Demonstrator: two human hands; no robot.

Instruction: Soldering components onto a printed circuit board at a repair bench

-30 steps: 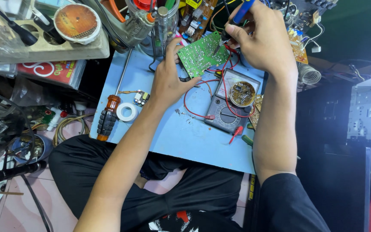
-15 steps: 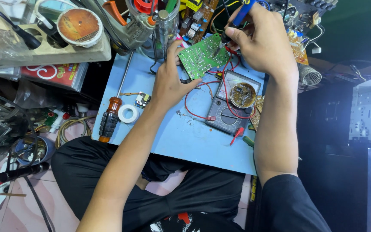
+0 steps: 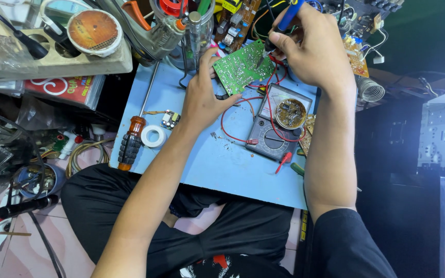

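My left hand (image 3: pixel 204 95) grips the lower left edge of a green circuit board (image 3: pixel 243 66), holding it tilted above the blue work board (image 3: pixel 222 164). My right hand (image 3: pixel 312 49) is closed around a blue-handled soldering iron (image 3: pixel 289 15), and the iron's tip touches the green board's upper right part. Just below the board lies an analog multimeter (image 3: pixel 276 123) with red leads (image 3: pixel 233 136) curling across the blue surface.
A screwdriver with an amber and black handle (image 3: pixel 130 144), a white tape roll (image 3: pixel 154 136) and a tiny circuit module (image 3: pixel 170 120) lie at the left. A round tin (image 3: pixel 93 31) rests on a wooden block. More circuit boards (image 3: pixel 356 56) crowd the back.
The green board has shifted slightly up and right in my left hand. My right hand has brought the iron's tip down onto the board.
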